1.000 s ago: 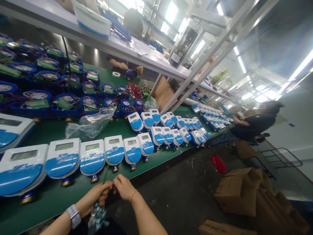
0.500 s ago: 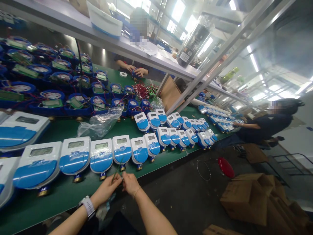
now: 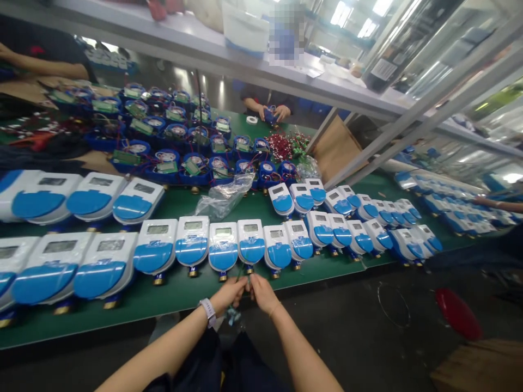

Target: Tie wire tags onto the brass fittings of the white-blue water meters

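Note:
My left hand (image 3: 229, 295) and my right hand (image 3: 262, 292) meet at the front edge of the green table (image 3: 171, 294), both pinched on a thin green wire (image 3: 242, 270). The wire runs up toward a white and blue meter (image 3: 251, 247) in the front row. A small bunch of pale blue pieces (image 3: 232, 314) hangs just below my left hand; whether that hand holds it I cannot tell. A white watch (image 3: 208, 311) sits on my left wrist.
Rows of white and blue meters (image 3: 327, 228) line the table, with open blue meter bodies (image 3: 180, 158) behind. A clear plastic bag (image 3: 223, 197) lies between the rows. Another person's hands (image 3: 274, 113) work at the far side under a grey shelf (image 3: 204, 51). A red stool (image 3: 458, 313) stands on the floor at right.
The view has swung left and pulled back, bringing more meters in on the left. My hands stay together on the wire, now just below a meter.

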Demonstrator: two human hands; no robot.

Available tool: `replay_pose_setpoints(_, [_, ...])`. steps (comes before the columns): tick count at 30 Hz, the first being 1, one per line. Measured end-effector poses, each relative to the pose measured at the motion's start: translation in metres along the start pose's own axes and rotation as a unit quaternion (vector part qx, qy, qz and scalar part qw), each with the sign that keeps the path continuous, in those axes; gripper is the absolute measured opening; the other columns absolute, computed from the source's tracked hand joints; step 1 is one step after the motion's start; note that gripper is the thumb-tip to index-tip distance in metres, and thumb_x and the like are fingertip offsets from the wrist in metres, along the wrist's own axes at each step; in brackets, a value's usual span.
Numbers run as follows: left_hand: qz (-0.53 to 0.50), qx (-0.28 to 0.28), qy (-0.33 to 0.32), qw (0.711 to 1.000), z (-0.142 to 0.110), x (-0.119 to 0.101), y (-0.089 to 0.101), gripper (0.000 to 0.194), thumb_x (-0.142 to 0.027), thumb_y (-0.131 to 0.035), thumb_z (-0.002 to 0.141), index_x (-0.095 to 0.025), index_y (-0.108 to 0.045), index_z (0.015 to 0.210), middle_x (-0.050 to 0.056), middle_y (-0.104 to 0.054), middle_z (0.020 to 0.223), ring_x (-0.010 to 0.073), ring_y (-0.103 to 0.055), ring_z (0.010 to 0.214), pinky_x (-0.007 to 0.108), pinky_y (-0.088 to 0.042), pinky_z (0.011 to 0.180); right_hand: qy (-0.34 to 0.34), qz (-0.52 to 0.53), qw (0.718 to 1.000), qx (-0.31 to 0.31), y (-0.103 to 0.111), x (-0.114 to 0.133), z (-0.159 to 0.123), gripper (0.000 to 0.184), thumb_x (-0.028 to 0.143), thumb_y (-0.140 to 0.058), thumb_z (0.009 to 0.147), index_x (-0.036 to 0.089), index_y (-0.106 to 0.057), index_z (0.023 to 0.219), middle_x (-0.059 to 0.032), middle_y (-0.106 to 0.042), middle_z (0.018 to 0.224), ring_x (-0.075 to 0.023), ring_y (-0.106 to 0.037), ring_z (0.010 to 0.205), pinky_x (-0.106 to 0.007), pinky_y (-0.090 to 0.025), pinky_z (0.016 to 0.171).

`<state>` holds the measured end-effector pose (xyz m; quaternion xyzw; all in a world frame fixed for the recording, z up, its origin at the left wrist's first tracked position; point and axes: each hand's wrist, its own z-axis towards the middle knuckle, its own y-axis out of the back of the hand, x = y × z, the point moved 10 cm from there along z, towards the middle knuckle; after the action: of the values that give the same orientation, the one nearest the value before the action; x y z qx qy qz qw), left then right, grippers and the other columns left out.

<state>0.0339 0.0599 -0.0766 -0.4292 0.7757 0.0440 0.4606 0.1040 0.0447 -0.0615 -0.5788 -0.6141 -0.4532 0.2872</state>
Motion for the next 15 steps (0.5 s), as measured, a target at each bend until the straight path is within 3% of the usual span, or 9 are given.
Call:
replay_pose_setpoints(2, [-0.025,0.01,0.033,0.999,0.0,0.008,-0.002,0.038,-0.055,-0.048,0.071,-0.017,-0.046,0.067,-0.011,-0.02,0.045,0.0038,-0.016,0.037,0.018,-0.017,0.038,0.018,-0.05,0.999,-0.001,0.003,0.007,0.001,0.047,0.055,-0.027,0.085,0.018,-0.046,0.061,0.0037,-0.043,0.052,-0.0092,-0.042,0.045,-0.023,-0.035,0.05])
replay_pose_setpoints(5, [-0.048,0.024,0.03,0.998,-0.001,0.007,-0.003,0.037,-0.052,-0.056,0.067,-0.017,-0.047,0.069,-0.011,-0.021,0.046,0.0033,-0.018,0.037,0.017,-0.016,0.037,0.006,-0.104,0.994,-0.028,0.013,0.009,0.001,0.05,0.051,-0.021,0.087,0.019,-0.042,0.055,0.0021,-0.042,0.05,-0.011,-0.042,0.048,-0.023,-0.033,0.05])
replay_pose_setpoints(9, [-0.149,0.106,0.115,0.976,-0.006,0.016,-0.018,0.037,-0.056,-0.049,0.071,-0.019,-0.044,0.07,-0.012,-0.016,0.047,0.0035,-0.01,0.037,0.018,-0.015,0.037,0.087,-0.184,0.979,-0.014,0.016,0.033,-0.003,0.037,0.041,-0.026,0.089,0.019,-0.047,0.066,0.0009,-0.048,0.06,-0.0121,-0.044,0.057,-0.024,-0.033,0.056])
replay_pose_setpoints(11, [-0.156,0.12,0.131,0.972,-0.007,0.016,-0.021,0.033,-0.05,-0.05,0.071,-0.02,-0.04,0.067,-0.012,-0.014,0.047,0.0039,-0.008,0.038,0.018,-0.014,0.037,0.121,-0.209,0.97,-0.004,0.015,0.041,-0.005,0.031,0.039,-0.031,0.088,0.02,-0.047,0.07,0.0009,-0.049,0.065,-0.0124,-0.044,0.06,-0.025,-0.033,0.059])
replay_pose_setpoints(13, [-0.107,0.079,0.082,0.988,-0.003,0.007,-0.012,0.028,-0.044,-0.053,0.071,-0.019,-0.04,0.065,-0.011,-0.017,0.046,0.0041,-0.012,0.038,0.019,-0.015,0.038,0.119,-0.194,0.974,-0.006,0.014,0.041,-0.003,0.029,0.04,-0.034,0.086,0.02,-0.047,0.069,0.0009,-0.048,0.066,-0.0124,-0.044,0.06,-0.025,-0.033,0.059])
replay_pose_setpoints(15, [-0.014,0.015,-0.019,1.0,0.0,-0.012,0.0,0.027,-0.041,-0.055,0.071,-0.018,-0.043,0.063,-0.009,-0.028,0.047,0.0048,-0.021,0.04,0.019,-0.02,0.041,0.049,-0.13,0.99,-0.013,0.013,0.024,0.003,0.036,0.045,-0.03,0.086,0.02,-0.044,0.064,0.0023,-0.043,0.057,-0.0117,-0.041,0.053,-0.025,-0.034,0.055])
